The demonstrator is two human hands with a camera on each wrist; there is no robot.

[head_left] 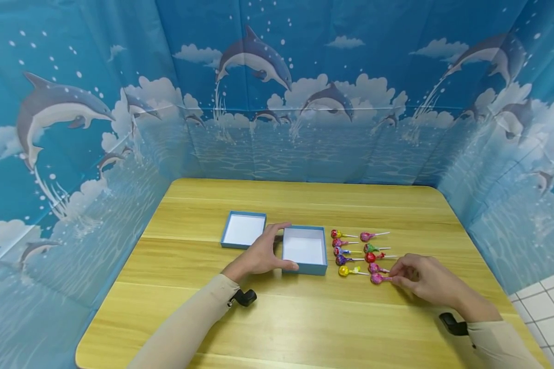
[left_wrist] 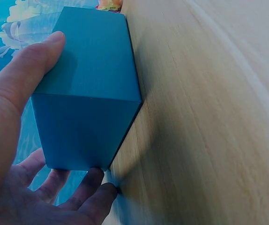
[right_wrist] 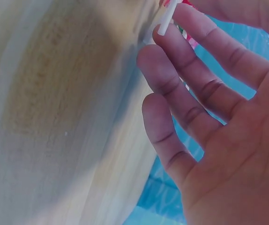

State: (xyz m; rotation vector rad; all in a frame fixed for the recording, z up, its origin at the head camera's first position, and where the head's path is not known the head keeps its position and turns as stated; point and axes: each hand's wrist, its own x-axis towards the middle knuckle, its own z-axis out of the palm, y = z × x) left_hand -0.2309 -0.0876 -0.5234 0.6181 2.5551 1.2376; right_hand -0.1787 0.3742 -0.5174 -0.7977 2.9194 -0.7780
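Note:
An open blue box [head_left: 310, 269] with a white inside stands mid-table. My left hand [head_left: 262, 252] holds it from the left, thumb on the near wall and fingers toward the far side; the left wrist view shows the thumb [left_wrist: 48, 51] against the blue face. On the right, my right hand [head_left: 427, 279] pinches the stick of a pink lollipop [head_left: 377, 278], the nearest of the right column. That white stick [right_wrist: 168, 18] shows at the fingertips in the right wrist view, its candy end mostly hidden. The other right-hand fingers are loosely bent.
Left of the box lies a shallow blue lid [head_left: 244, 230], white side up. Several wrapped lollipops lie in two columns between box and right hand, among them a yellow one [head_left: 343, 271], a green one [head_left: 369, 248] and a red one [head_left: 371, 257]. A dolphin-print curtain [head_left: 277, 148] borders the wooden table [head_left: 277, 328].

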